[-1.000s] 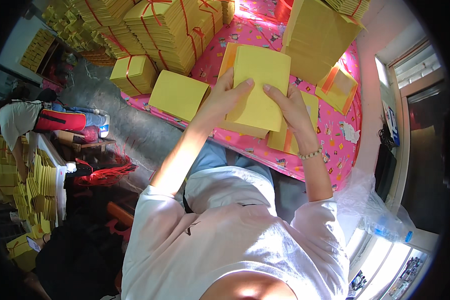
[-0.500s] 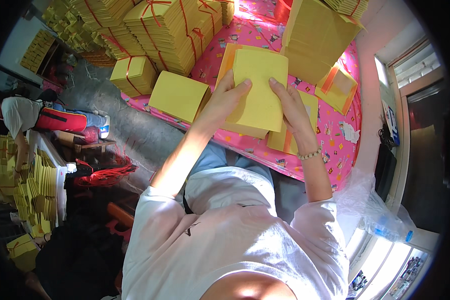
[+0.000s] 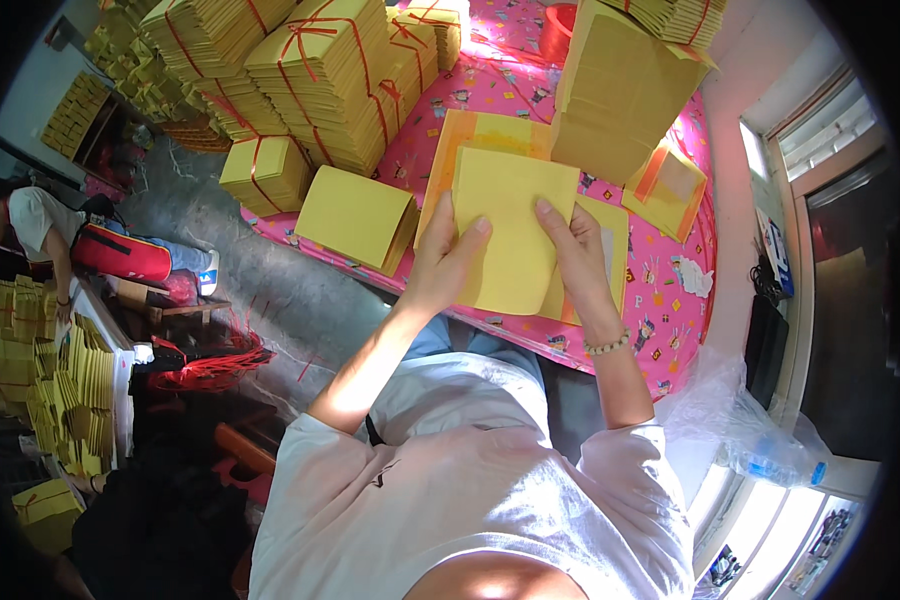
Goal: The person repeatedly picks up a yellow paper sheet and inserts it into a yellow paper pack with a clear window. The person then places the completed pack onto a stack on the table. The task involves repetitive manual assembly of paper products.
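Between my two hands is a bundle of yellow paper envelopes, held upright over the near part of the table. My left hand grips its left side, thumb on the front face. On the right side my right hand is closed round it the same way, a beaded bracelet on its wrist. How many pieces the bundle has, I cannot tell. Behind it lies a yellow envelope with an orange strip. To its left on the table rests a folded yellow stack; another yellow sheet shows beside my right hand.
A pink patterned cloth covers the table. Tall tied stacks stand at its far left, a large yellow stack at the far right. A clear plastic bag is at the right. Another person bends over yellow bundles at the left.
Both hands have brought the yellow bundle closer to me, uncovering more of the orange-striped envelope behind it. At the left, the other person's arm has shifted.
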`<action>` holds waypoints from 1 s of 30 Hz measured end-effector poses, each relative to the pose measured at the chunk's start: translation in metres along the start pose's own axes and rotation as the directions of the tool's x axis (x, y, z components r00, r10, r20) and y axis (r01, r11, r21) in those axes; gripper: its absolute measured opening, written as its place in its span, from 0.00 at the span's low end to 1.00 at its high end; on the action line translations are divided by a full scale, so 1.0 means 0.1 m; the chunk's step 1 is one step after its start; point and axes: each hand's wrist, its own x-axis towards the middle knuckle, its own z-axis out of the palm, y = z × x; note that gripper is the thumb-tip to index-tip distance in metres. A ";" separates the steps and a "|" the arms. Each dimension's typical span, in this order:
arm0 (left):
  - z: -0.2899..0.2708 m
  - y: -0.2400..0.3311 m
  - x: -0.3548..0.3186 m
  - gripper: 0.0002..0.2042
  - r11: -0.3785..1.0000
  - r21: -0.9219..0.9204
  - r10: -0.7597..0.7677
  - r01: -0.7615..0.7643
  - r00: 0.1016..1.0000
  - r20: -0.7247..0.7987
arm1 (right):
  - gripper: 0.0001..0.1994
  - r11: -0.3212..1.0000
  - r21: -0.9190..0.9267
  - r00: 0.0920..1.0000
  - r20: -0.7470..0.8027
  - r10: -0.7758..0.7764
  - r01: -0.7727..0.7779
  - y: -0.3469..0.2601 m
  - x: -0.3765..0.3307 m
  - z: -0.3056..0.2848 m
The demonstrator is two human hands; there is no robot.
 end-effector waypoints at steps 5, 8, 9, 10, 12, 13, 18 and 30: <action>-0.13 -0.01 -0.14 0.20 0.997 0.005 -0.078 0.078 0.997 0.019 | 0.12 0.998 -0.062 1.000 0.009 -0.016 0.016 -0.02 0.02 -0.01; -0.17 -0.02 -0.21 0.20 0.996 0.004 -0.093 0.093 0.995 0.020 | 0.12 0.997 -0.066 0.999 -0.001 -0.041 0.041 -0.03 0.02 0.03; -0.18 -0.01 -0.23 0.20 0.994 -0.017 -0.106 0.107 0.994 0.010 | 0.12 0.996 -0.076 0.999 -0.003 -0.051 0.051 -0.02 0.01 0.06; -0.19 0.01 -0.24 0.20 0.992 -0.038 -0.120 0.120 0.993 0.000 | 0.12 0.995 -0.086 0.999 0.017 -0.048 0.049 -0.02 0.01 0.06; -0.22 0.04 -0.26 0.20 0.988 -0.069 -0.138 0.137 0.990 -0.010 | 0.13 0.993 -0.106 0.998 0.058 -0.039 0.045 -0.03 -0.01 0.06; -0.24 0.06 -0.27 0.20 0.987 -0.077 -0.142 0.141 0.990 -0.011 | 0.13 0.994 -0.105 0.994 0.107 -0.002 0.014 -0.06 -0.02 0.06; -0.34 0.06 -0.31 0.21 0.982 -0.101 -0.159 0.158 0.987 0.001 | 0.14 0.990 -0.139 0.978 0.201 0.064 -0.036 -0.07 -0.09 0.04; -0.42 0.17 -0.52 0.20 0.981 -0.143 -0.148 0.131 0.982 -0.120 | 0.13 0.973 -0.214 0.943 0.298 0.150 -0.087 0.01 -0.25 0.23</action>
